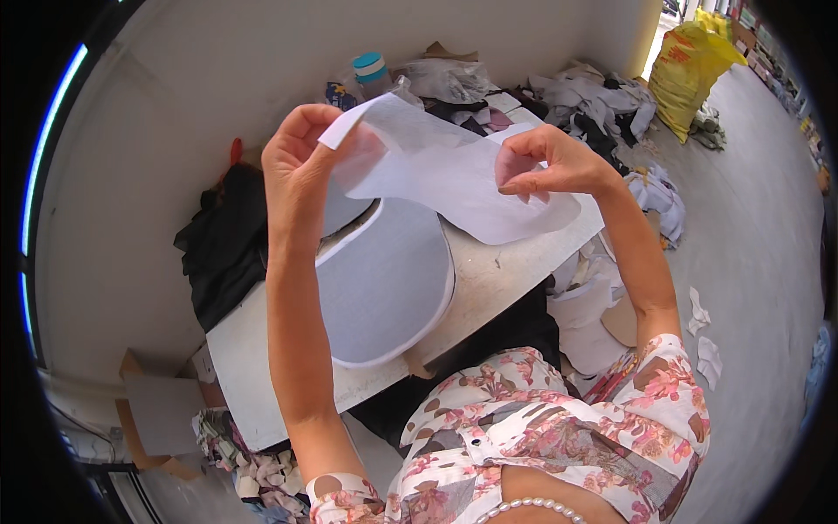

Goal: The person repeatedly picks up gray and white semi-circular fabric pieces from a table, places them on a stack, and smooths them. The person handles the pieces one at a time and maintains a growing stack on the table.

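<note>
A thin, see-through white fabric piece (419, 170) is stretched in the air over the table, its lower edge curved. My left hand (298, 157) pinches its left end, where a thicker white folded strip stands up. My right hand (554, 162) is closed with thumb and fingertips together at the right part of the fabric. Beneath, a flat grey-blue fabric piece (384, 288) with a rounded white-bound edge lies on the white table (497, 262). Another grey-blue part shows behind it, partly hidden by my left hand and the raised fabric.
Black cloth (229, 240) hangs at the table's left edge. At the back stand a jar with a turquoise lid (370, 68) and clear plastic bags (449, 80). Scrap heaps (594, 105) and a yellow sack (690, 79) lie right. A cardboard box (157, 415) sits lower left.
</note>
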A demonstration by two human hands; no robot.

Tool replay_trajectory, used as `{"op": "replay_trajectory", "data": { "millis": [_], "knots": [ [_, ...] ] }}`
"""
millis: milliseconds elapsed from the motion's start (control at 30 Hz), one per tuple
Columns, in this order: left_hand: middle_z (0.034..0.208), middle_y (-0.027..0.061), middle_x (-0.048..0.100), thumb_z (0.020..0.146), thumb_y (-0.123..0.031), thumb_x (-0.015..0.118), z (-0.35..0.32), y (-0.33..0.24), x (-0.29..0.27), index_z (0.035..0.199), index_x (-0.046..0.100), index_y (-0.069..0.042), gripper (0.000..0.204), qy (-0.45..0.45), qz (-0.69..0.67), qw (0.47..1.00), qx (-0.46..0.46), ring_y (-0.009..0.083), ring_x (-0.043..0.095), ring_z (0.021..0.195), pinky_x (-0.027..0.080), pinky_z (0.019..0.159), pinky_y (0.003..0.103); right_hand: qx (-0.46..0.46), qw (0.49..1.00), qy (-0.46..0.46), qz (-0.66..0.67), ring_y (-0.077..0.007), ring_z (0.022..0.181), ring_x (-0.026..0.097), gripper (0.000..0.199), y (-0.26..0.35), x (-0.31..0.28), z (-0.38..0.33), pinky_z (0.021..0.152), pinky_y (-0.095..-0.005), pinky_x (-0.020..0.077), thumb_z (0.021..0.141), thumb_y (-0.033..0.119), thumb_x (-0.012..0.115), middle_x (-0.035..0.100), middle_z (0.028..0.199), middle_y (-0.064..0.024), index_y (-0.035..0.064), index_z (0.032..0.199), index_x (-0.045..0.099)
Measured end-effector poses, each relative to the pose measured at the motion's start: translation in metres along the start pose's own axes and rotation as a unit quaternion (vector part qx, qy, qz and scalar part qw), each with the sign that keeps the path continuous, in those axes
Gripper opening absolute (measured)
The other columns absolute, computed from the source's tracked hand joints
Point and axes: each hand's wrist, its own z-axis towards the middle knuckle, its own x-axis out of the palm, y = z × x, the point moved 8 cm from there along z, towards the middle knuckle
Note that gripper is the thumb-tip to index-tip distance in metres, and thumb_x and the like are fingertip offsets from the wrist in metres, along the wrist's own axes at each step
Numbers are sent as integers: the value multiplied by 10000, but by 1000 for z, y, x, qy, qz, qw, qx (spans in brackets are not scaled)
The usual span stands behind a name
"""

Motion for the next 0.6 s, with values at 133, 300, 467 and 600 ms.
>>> {"op": "replay_trajectory", "data": {
  "millis": [133, 300, 467, 600],
  "knots": [
    [725, 12, 647, 825, -193, 735, -21, -18, -33, 916, 630, -58, 194, -58, 43, 997, -1, 72, 601, 622, 467, 639, 202, -18, 1000, -12, 16, -32, 540, 520, 148, 2, -6, -6, 460, -169, 383, 780, 115, 723, 578, 666, 22, 42, 807, 598],
    [724, 19, 641, 850, -169, 711, -68, -34, -82, 956, 658, -30, 182, -87, 71, 993, -46, 60, 582, 601, 438, 559, 183, -62, 996, -60, 23, -53, 690, 505, 298, 17, -6, -4, 623, -199, 392, 674, 109, 795, 558, 765, 16, 65, 774, 518],
    [873, 52, 689, 893, -162, 665, -134, -40, -129, 1026, 661, -41, 180, -149, -29, 988, -34, 72, 641, 746, 538, 706, 236, -139, 974, -76, 164, -85, 679, 517, 360, 27, 14, 3, 606, -219, 406, 633, 121, 789, 580, 782, -41, 108, 772, 457],
    [1082, 78, 664, 913, -140, 629, -168, -43, -136, 1141, 592, -35, 253, -115, -148, 982, -24, 112, 636, 964, 519, 861, 282, -148, 943, -52, 293, -61, 751, 556, 331, 27, 35, 13, 668, -204, 450, 636, 157, 798, 607, 827, -12, 111, 811, 522]
  ]
}}
